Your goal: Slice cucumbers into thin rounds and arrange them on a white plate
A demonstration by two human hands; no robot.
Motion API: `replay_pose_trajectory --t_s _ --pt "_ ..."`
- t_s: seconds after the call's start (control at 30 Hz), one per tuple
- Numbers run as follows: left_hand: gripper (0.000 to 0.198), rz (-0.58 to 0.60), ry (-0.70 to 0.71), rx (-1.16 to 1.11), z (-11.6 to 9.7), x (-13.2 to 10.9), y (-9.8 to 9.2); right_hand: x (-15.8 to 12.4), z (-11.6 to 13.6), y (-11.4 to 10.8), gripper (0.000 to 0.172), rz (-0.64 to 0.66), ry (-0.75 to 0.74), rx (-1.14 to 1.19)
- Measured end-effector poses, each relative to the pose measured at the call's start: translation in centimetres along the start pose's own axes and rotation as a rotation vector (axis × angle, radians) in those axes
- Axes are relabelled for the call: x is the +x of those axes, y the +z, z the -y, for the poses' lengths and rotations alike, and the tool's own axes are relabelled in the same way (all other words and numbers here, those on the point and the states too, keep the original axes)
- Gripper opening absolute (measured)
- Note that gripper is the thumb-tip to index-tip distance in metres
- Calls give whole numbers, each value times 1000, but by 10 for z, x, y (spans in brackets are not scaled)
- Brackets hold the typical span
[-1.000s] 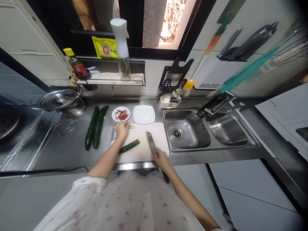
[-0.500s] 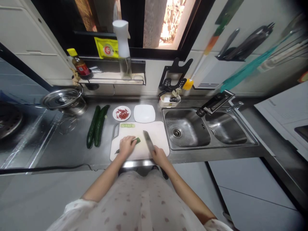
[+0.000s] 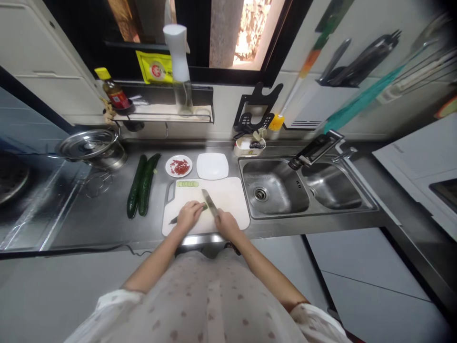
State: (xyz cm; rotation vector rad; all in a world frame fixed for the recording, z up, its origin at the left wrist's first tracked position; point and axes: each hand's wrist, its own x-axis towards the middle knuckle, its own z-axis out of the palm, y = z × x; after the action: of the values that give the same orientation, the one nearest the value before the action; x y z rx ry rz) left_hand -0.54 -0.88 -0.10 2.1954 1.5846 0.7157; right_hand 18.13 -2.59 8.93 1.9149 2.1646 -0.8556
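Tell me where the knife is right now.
In the head view, the knife is in the right hand over the white cutting board, just right of the cucumber piece under the left hand.

The left hand [image 3: 189, 216] is arching palm-down, the right hand [image 3: 227, 225] is gripping nearby, both forearms [image 3: 264, 271] are slanting inward.
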Motion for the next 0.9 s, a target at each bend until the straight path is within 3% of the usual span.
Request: replay_pose_trajectory --t_s 0.9 --pt "26 13 22 17 1 0 3 1 10 -4 32 72 -7 -42"
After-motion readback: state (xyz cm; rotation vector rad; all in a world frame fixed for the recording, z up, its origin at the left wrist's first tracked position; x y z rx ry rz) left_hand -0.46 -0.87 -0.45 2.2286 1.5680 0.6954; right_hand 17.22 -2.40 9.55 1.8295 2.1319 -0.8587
